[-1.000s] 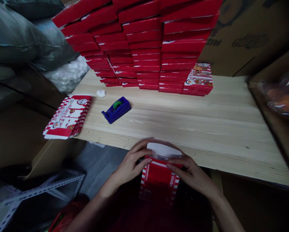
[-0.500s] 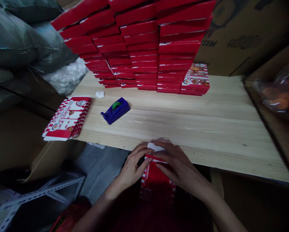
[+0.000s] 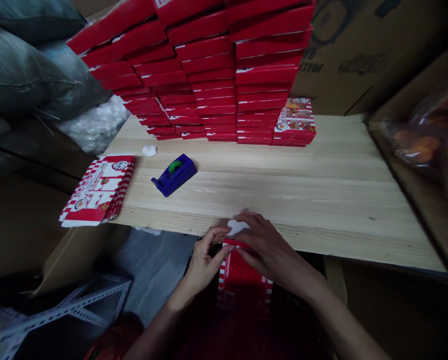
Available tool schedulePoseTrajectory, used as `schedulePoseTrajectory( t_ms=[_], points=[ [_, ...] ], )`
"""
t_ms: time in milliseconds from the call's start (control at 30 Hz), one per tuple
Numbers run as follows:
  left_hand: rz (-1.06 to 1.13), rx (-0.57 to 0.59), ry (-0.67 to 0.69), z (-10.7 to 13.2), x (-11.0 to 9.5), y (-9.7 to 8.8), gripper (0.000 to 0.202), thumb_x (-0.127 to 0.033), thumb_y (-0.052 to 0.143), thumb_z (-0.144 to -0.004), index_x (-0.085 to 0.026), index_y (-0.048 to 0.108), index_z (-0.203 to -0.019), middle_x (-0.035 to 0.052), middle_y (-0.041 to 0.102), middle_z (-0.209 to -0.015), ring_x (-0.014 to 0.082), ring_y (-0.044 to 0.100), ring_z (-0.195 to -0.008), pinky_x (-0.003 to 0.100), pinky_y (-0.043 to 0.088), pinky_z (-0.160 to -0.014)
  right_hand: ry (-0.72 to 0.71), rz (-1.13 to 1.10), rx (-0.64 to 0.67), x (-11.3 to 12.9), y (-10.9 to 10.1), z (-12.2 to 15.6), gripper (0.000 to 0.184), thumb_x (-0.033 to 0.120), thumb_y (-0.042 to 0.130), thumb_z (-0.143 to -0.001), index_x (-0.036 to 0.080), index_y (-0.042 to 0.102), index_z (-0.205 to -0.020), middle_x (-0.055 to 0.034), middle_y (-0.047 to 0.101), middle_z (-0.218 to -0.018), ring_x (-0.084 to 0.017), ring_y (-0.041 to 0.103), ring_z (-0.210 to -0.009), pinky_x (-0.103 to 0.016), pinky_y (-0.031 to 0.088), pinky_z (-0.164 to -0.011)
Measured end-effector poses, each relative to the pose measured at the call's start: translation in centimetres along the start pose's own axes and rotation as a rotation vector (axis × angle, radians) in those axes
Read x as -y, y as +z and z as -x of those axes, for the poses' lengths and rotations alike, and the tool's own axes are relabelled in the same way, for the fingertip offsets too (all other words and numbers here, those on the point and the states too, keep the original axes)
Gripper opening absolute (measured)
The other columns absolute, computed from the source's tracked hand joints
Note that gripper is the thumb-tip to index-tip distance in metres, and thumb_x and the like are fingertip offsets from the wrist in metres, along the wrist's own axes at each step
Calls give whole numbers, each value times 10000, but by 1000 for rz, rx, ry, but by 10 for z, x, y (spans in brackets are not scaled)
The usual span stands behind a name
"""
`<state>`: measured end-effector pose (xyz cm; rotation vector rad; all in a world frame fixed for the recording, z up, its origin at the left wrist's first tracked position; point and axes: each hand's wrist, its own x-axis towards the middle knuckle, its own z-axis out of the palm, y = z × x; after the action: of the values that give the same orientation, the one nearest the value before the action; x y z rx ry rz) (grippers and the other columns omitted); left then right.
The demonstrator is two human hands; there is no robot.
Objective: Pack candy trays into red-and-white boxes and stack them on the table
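Observation:
A red-and-white printed cardboard box (image 3: 242,280) lies close to my body, just below the table's front edge, with a white flap (image 3: 237,227) sticking up at its far end. My left hand (image 3: 205,257) grips the left side of that end, thumb on the red face and fingers curled behind. From the right, my right hand (image 3: 271,245) closes over the same end, its thumb and fingers pinching near the flap. The lower part of the box fades into shadow.
On the wooden table (image 3: 284,195) stand a blue tape dispenser (image 3: 175,174), a small white lump (image 3: 149,150) and a stack of flat printed cartons (image 3: 99,190) at left. A tall wall of red boxes (image 3: 209,75) rises behind. Bagged orange items (image 3: 419,145) sit at right.
Both hands stay at the box's far end. My fingers have closed in more tightly around the flap, and the red edge under it has folded slightly. The whole view has shifted a little.

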<state>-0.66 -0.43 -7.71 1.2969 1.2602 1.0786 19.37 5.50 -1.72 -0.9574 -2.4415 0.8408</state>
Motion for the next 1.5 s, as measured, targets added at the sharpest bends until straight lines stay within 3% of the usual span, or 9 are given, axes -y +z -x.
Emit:
schedulePoseTrajectory(
  t_ms=[100, 233, 367, 533, 667, 867, 1167, 1333, 1500],
  points=[
    [-39, -8, -33, 0, 2, -3, 200, -321, 704, -945, -197, 700, -1103, 74, 768, -1107, 219, 724, -1023, 330, 553, -938, -16, -96, -35, -6, -5, 8, 470, 119, 657, -948, 372, 671, -1344, -69, 576, -1473, -329, 472, -1420, -598, 432, -1148],
    [44, -112, -96, -1, 6, -7, 156, -327, 726, -923, -194, 741, -1003, 42, 779, -952, 184, 725, -899, 260, 545, -817, 143, -359, -345, -25, -6, 39, 389, 221, 641, -997, 399, 659, -1342, -40, 523, -1526, -298, 467, -1440, -589, 414, -1173],
    [207, -236, -163, -3, 5, -1, 163, -312, 771, -885, -194, 741, -994, 43, 794, -958, 182, 737, -914, 247, 554, -808, 318, -650, -479, -31, 18, 61, 378, 267, 689, -971, 412, 681, -1320, -38, 584, -1443, -283, 572, -1353, -541, 503, -1113],
    [331, -295, -169, -14, -18, 7, 202, -310, 773, -890, -198, 725, -1052, 41, 799, -986, 161, 741, -873, 248, 570, -811, 349, -851, -737, -19, 36, 52, 427, 236, 665, -982, 414, 651, -1370, -23, 627, -1428, -224, 641, -1280, -452, 522, -1114],
    [288, -254, -167, -18, -32, 6, 207, -304, 792, -875, -190, 734, -1037, 48, 796, -993, 174, 738, -939, 248, 560, -851, 346, -763, -709, -19, 24, 48, 341, 251, 697, -958, 378, 724, -1274, -27, 642, -1363, -201, 669, -1180, -364, 586, -982],
    [239, -112, -232, -4, -19, 4, 240, -311, 781, -886, -209, 715, -1093, 52, 784, -1027, 177, 725, -979, 247, 540, -863, 507, -668, -599, -23, 32, 65, 175, 340, 718, -938, 363, 815, -1081, -27, 802, -1114, -243, 713, -1106, -411, 570, -966],
    [-29, 49, -81, -19, -11, -16, 193, -340, 653, -974, -188, 766, -940, 64, 738, -990, 198, 674, -940, 297, 497, -845, 536, -771, -395, -37, 31, 59, 220, 453, 714, -921, 347, 831, -1075, -51, 818, -1029, -263, 729, -1004, -449, 569, -918],
    [-9, 131, 10, -28, -14, -17, 206, -300, 627, -989, -178, 725, -854, 72, 683, -1090, 204, 627, -1044, 301, 450, -912, 477, -725, -485, -33, 32, 62, 207, 424, 712, -937, 364, 821, -1102, -61, 687, -1251, -270, 579, -1267, -467, 440, -1098],
    [161, 51, -156, -26, -4, -5, 279, -367, 648, -973, -173, 633, -773, -4, 584, -785, 139, 528, -743, 248, 412, -711, 585, -894, -595, -35, 43, 63, 163, 438, 771, -878, 308, 855, -928, -48, 665, -977, -241, 602, -1029, -405, 489, -938]
  ],
)
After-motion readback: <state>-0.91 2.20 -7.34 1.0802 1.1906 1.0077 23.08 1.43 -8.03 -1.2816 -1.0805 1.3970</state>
